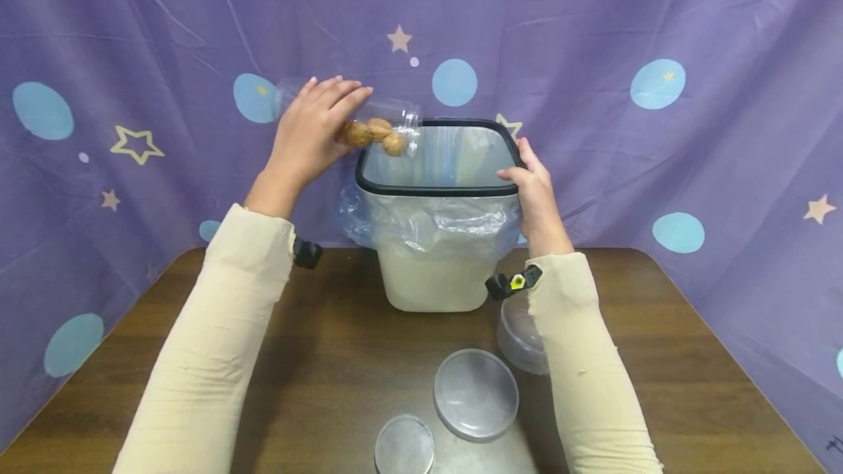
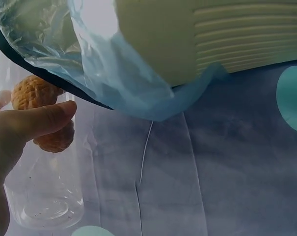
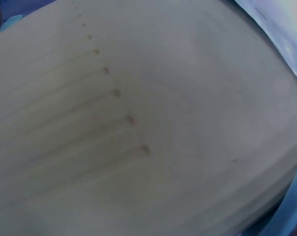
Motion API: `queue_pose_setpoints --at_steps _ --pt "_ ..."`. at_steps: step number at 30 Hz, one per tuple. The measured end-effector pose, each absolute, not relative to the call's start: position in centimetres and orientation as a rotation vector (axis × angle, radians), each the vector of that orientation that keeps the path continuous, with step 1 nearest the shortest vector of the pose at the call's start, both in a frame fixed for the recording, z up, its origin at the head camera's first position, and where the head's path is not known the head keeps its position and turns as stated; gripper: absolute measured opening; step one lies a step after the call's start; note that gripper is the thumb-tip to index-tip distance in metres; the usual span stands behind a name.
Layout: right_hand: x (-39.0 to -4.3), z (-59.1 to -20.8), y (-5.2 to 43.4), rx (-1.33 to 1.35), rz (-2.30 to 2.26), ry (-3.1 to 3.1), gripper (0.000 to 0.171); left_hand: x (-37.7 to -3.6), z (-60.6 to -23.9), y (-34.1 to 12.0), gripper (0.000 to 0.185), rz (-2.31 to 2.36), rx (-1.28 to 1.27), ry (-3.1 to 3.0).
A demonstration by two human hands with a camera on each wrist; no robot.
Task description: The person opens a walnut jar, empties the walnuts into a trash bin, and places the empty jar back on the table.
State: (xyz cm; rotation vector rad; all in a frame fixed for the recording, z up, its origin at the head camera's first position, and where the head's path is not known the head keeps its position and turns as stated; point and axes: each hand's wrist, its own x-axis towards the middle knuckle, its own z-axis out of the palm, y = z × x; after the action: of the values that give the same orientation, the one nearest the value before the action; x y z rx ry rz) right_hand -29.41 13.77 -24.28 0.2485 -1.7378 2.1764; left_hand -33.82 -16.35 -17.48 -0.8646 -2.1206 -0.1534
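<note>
Jar tilted in left hand

Wooden table: bin, lids.

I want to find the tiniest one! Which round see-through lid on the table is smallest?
The smallest clear lid lies nearest the table's front edge. The larger clear lid sits just behind it to the right, and the third clear piece is half hidden by the right sleeve.

jar over bin, lids before bin
</note>
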Motion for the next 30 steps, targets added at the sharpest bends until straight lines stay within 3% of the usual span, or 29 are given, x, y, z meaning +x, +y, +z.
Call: queue_pose_setpoints --at_steps 30 --pt "-29.20 -24.17 13.75 0.219 2.180 -1.738 0.076 -33.10 -16.94 -15.53 0.068 -0.137 -0.822 -2.059"
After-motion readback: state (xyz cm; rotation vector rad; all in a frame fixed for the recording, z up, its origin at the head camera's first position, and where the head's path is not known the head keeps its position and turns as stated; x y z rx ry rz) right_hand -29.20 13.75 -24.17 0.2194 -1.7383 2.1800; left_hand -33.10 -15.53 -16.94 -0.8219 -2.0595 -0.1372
